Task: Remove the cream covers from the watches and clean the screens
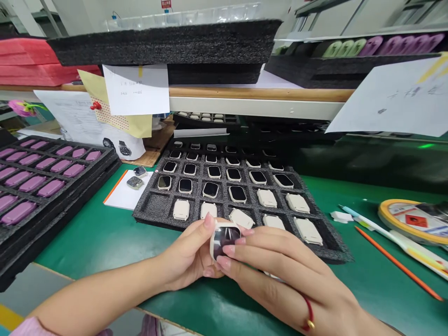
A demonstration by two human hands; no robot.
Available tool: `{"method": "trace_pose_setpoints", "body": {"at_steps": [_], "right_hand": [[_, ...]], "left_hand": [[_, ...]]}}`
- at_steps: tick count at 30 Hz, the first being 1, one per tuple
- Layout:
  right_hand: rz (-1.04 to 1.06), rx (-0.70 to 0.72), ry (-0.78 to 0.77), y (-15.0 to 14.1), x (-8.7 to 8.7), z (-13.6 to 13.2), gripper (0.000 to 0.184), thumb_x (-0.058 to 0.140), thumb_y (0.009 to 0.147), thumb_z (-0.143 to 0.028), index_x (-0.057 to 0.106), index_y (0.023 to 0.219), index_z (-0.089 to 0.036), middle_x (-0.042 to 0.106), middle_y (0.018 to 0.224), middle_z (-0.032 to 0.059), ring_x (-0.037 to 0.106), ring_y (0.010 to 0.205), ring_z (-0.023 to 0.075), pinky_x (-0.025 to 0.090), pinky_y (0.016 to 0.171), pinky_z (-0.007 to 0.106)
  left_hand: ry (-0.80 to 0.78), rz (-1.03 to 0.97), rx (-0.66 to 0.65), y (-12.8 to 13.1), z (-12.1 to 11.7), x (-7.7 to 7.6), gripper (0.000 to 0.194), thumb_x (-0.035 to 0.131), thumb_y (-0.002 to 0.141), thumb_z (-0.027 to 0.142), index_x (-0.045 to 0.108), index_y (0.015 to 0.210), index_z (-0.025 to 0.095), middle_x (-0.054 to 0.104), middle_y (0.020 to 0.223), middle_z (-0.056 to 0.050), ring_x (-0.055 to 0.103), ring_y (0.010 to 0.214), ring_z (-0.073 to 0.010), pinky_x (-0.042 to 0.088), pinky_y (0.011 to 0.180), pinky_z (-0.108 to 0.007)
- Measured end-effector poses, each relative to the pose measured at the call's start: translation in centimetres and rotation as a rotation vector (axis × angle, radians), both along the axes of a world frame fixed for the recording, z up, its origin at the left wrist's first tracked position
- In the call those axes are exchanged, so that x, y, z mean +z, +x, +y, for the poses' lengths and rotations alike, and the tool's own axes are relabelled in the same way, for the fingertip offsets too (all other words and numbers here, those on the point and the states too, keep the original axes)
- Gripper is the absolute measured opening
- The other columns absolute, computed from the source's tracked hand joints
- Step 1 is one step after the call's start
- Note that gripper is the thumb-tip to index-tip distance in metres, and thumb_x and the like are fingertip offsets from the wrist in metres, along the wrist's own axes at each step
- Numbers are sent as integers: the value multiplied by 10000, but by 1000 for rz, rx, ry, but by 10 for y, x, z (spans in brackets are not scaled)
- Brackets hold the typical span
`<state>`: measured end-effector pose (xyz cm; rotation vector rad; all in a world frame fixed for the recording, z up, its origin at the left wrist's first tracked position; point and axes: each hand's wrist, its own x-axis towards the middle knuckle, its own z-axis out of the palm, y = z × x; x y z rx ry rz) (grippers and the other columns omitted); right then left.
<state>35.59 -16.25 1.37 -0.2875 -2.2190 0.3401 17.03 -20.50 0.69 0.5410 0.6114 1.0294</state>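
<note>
A cream smartwatch body [224, 239] is pinched on both sides by the left hand [187, 254] and the right hand [280, 266], held just over the near edge of a black foam tray [154, 210] on the green tabletop [101, 242].

Purple pieces [51, 188] fill a foam tray [89, 183]; a tape roll [415, 221] sits right.

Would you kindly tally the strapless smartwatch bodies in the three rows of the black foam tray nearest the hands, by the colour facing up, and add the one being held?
Dark-faced smartwatch bodies in the black foam tray: 10
Cream-faced smartwatch bodies: 7
Smartwatch body held by the left hand and right hand: 1
Total: 18
</note>
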Motion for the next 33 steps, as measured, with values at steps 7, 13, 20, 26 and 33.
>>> {"method": "trace_pose_setpoints", "body": {"at_steps": [7,13,20,26,33], "right_hand": [[-100,-27,-163,-15,11,3,537,760,859,-305,509,1327,-231,662,856,17,609,747,180,535,671,341],[-31,43,-270,-17,7,6,495,757,826,-173,539,1268,-217,674,979,32,628,860,165,536,815,324],[-79,34,-203,-16,6,14,500,724,830,-160,554,1295,-225,671,1072,73,649,971,203,549,842,339],[-41,-131,-341,-53,15,43,311,692,789,-229,632,1095,-230,700,1008,55,673,880,218,558,792,363],[-419,-39,-215,-156,-16,45,429,762,812,-393,679,1155,-150,683,1146,117,604,1099,288,469,1014,448]], "left_hand": [[112,176,61,3,-2,-6,568,733,733,687,591,827,145,523,678,41,291,412,-9,150,360,-174],[-31,92,23,3,-1,1,644,633,757,766,651,833,126,625,744,-20,414,416,-31,188,356,-181],[-72,67,85,4,2,4,557,718,741,664,641,854,125,651,742,-21,395,399,-23,169,371,-182],[-104,273,64,12,2,-13,284,653,804,418,537,759,163,634,663,-3,389,417,-45,209,391,-187],[-21,602,-370,20,-2,-30,148,532,876,180,568,735,151,633,755,12,459,455,-42,367,440,-200]]}}
